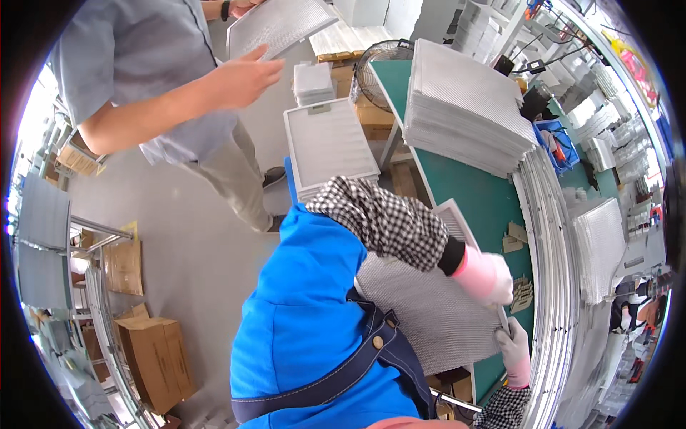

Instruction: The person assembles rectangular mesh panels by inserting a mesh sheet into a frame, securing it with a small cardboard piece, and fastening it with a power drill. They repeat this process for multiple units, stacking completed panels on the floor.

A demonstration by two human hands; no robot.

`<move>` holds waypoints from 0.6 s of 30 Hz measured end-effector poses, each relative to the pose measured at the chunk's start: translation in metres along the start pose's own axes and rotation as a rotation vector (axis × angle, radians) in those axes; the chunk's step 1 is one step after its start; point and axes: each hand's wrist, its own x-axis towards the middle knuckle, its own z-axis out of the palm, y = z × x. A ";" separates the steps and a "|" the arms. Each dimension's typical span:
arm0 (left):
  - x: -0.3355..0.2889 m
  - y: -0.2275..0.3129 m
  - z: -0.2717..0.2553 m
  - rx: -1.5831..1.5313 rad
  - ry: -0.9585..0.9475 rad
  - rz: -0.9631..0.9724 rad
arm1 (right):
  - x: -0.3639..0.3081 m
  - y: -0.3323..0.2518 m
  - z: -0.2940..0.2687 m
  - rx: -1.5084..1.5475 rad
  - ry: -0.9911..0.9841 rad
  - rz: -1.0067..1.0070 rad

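Note:
A grey mesh panel [429, 307] lies in front of me over the edge of the green table, with a pale metal frame strip [457, 219] along its far side. My left hand [487, 277], in a white glove with a pink cuff, is closed in a fist over this strip near the panel's corner. What its fingers hold is hidden. Just below, my gloved right hand [514, 348] has its thumb and fingers closed on the end of the frame strip, at the panel's edge. Checkered sleeves cover both my forearms.
A tall stack of mesh sheets [461, 107] stands on the green table [475, 191]. Long metal profiles [547, 286] run along its right side. Small metal pieces [522, 294] lie nearby. At left, another person [171, 93] holds a framed panel [279, 28] beside stacked framed panels [329, 136].

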 end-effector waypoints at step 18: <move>0.021 0.002 -0.008 -0.538 -0.239 -0.121 | -0.019 -0.004 -0.013 -0.090 -0.081 0.145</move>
